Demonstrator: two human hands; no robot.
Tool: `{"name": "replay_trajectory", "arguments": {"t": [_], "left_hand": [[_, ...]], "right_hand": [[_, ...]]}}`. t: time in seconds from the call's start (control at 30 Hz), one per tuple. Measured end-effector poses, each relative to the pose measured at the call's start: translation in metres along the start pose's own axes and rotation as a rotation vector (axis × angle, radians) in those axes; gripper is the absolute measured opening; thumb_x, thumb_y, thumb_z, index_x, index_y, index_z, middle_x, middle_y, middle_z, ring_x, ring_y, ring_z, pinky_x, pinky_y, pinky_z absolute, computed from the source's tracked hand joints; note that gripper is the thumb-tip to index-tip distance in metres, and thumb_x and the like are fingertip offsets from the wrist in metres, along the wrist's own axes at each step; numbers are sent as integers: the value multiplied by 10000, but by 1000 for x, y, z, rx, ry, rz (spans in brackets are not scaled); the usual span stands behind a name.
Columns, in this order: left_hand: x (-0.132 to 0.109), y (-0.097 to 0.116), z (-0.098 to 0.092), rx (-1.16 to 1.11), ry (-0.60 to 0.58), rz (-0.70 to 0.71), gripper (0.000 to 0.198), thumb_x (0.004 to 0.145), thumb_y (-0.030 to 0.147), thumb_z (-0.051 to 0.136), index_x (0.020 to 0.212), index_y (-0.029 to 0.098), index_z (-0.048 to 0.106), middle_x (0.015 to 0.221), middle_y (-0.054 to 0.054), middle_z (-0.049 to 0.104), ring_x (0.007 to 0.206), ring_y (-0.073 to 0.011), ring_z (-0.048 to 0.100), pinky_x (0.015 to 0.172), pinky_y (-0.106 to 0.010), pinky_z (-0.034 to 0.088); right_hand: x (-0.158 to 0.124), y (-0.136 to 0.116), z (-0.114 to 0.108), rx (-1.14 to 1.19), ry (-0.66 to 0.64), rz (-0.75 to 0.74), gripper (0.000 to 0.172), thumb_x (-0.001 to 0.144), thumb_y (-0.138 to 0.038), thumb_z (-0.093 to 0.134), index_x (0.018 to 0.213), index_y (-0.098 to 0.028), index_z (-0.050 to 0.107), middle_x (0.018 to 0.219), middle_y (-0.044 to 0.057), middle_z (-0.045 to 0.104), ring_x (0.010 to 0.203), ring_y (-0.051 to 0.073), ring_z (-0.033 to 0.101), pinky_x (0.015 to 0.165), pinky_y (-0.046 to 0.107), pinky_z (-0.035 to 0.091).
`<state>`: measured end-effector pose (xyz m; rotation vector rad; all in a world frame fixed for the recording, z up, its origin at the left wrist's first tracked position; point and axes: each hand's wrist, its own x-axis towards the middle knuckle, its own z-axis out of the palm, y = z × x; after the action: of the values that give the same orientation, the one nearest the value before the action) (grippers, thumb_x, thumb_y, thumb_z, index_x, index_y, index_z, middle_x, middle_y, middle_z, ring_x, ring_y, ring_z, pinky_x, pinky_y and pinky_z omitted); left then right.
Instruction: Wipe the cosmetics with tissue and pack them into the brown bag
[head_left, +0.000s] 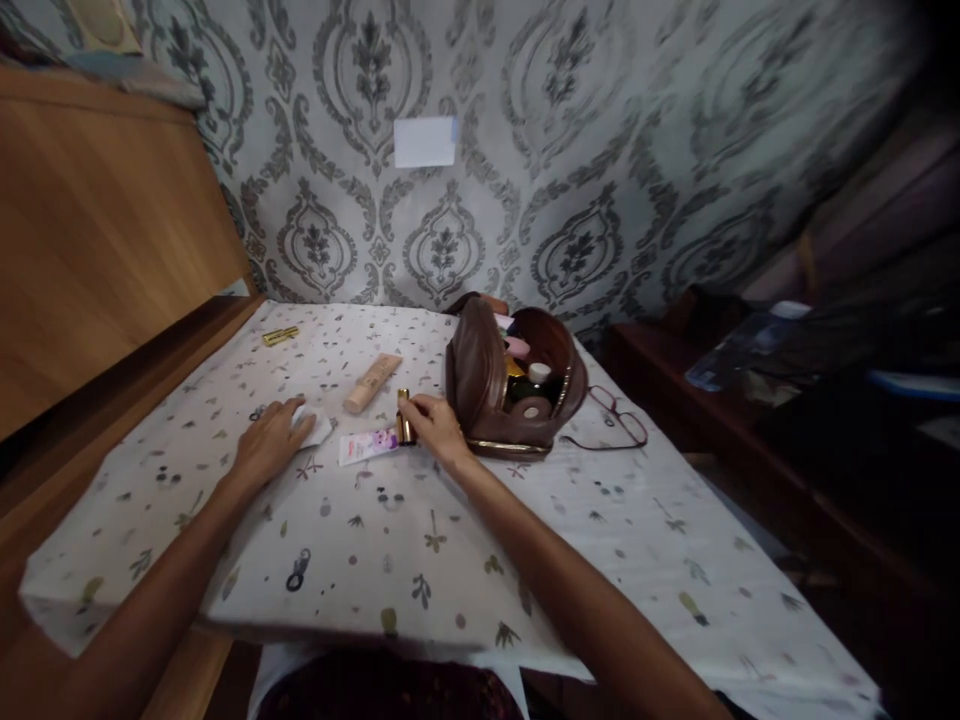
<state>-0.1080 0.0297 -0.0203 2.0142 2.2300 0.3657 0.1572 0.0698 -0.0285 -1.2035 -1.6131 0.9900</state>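
My right hand (436, 425) pinches a gold lipstick tube (405, 418), upright beside a small white-and-purple tube (366, 446) lying on the cloth. My left hand (270, 442) rests to the left, its fingers curled over a crumpled white piece that looks like a tissue (320, 430). Between the hands and a little farther back lies a beige cosmetic tube (373, 383). Just right of my right hand stands a brown makeup bag (476, 365), unzipped, with several cosmetics inside, among them a white-capped bottle (538, 374) and a pink item (516, 347).
A patterned white tablecloth (360, 570) covers the table. At the back left lies a gold item (280, 336). Eyeglasses (634, 428) sit right of the bag. A wooden cabinet (112, 220) borders the left side, a patterned wall (480, 180) the back. A plastic bottle (742, 345) lies off to the right.
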Motion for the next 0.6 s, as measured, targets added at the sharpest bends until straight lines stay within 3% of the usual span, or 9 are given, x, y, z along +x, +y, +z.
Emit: {"name": "replay_trajectory", "arguments": {"t": [0.17, 0.33, 0.6], "left_hand": [[3, -3, 5, -6, 28, -35, 685, 911, 605, 309, 1409, 184, 516, 1341, -159, 605, 1260, -354, 559, 1007, -466, 461], [3, -2, 5, -28, 50, -23, 625, 895, 575, 335, 1326, 189, 571, 1285, -149, 646, 1137, -340, 628, 890, -435, 508], [-2, -2, 2, -50, 30, 6, 534, 897, 545, 337, 1224, 206, 589, 1142, -114, 712, 1021, -298, 669, 819, -372, 500]], "right_hand": [[-12, 14, 0, 132, 7, 20, 499, 784, -680, 543, 629, -205, 541, 593, -34, 448, 610, 128, 421, 555, 243, 320], [-18, 12, 1, 323, -5, 104, 562, 762, -753, 545, 776, -198, 632, 642, -25, 514, 596, 129, 474, 551, 242, 382], [-20, 8, 2, 662, -39, 211, 565, 664, -725, 713, 847, -191, 697, 724, 4, 621, 634, 130, 555, 572, 240, 420]]}}
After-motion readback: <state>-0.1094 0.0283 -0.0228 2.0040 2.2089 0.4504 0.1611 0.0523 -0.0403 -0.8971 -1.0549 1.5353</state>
